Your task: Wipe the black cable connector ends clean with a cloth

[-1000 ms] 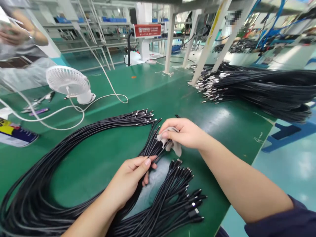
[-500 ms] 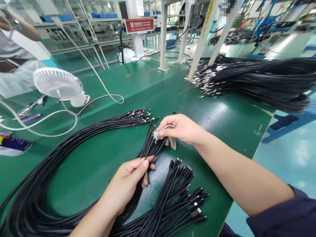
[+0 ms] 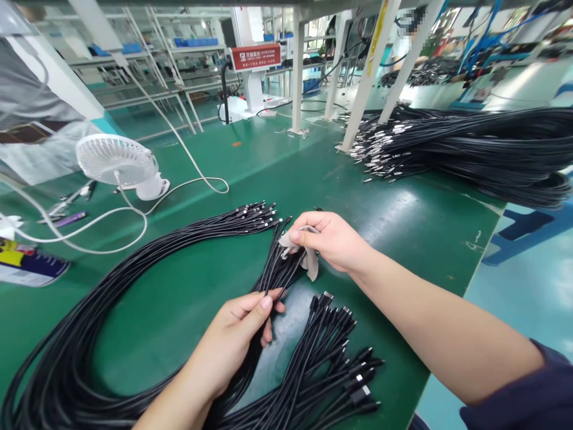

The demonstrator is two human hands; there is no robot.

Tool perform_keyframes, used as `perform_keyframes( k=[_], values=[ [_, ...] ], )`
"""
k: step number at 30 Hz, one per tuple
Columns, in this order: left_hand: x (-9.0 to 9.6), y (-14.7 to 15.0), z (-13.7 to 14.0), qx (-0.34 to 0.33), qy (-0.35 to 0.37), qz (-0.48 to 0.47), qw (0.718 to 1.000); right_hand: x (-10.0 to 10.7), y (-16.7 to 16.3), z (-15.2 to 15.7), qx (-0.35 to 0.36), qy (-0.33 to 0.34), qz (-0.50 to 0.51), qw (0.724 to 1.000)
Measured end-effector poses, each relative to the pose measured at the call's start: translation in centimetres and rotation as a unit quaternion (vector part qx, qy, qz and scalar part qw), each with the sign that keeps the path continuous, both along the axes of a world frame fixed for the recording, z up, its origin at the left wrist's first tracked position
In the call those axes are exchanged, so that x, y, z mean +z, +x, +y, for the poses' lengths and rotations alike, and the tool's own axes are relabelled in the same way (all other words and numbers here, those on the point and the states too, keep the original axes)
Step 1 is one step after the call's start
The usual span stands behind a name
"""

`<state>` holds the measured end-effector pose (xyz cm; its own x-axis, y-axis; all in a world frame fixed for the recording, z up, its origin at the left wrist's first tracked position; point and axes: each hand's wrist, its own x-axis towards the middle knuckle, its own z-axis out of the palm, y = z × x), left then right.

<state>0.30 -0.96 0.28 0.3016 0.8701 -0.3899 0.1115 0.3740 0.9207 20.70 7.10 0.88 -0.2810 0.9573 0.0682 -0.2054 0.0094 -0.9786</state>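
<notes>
My left hand (image 3: 244, 322) is closed around a bundle of black cables (image 3: 274, 266), thumb on top, just below the connector ends. At the upper end of that bundle, my right hand (image 3: 324, 236) pinches a greyish-white cloth (image 3: 310, 263) against the connectors, which it partly hides. Another group of cable ends (image 3: 257, 216) lies to the upper left, its cords curving round to the left in a wide loop. More black cables with USB-type plugs (image 3: 358, 391) fan out on the table to the right of my left hand.
On the green table (image 3: 286, 173) stands a small white fan (image 3: 117, 160) with a white cord. A can (image 3: 33, 263) lies at the left edge. A large pile of black cables (image 3: 465, 146) rests at the right, behind white posts (image 3: 367, 77). A person stands at the far left.
The whole view has shifted slightly, with things sitting a little lower and further right. Both hands keep their grip; the cloth hangs a little differently at the connectors.
</notes>
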Motion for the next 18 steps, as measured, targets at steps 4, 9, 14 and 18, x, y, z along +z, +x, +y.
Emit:
perform_keyframes(
  k=[4, 9, 14, 18],
  values=[
    [0.09, 0.06, 0.0, 0.002, -0.005, 0.001, 1.0, 0.06, -0.31, -0.14, 0.002, 0.023, -0.031, 0.999],
    [0.31, 0.2, -0.08, -0.007, 0.002, 0.03, 1.0, 0.24, -0.57, -0.27, -0.021, 0.091, -0.161, 0.983],
    [0.31, 0.27, -0.19, 0.003, 0.009, 0.033, 0.999, 0.53, -0.31, -0.55, -0.073, 0.267, -0.279, 0.919],
    [0.31, 0.28, -0.19, -0.01, 0.029, 0.044, 0.999, 0.1, 0.07, -0.43, -0.11, 0.411, -0.306, 0.852]
  ],
)
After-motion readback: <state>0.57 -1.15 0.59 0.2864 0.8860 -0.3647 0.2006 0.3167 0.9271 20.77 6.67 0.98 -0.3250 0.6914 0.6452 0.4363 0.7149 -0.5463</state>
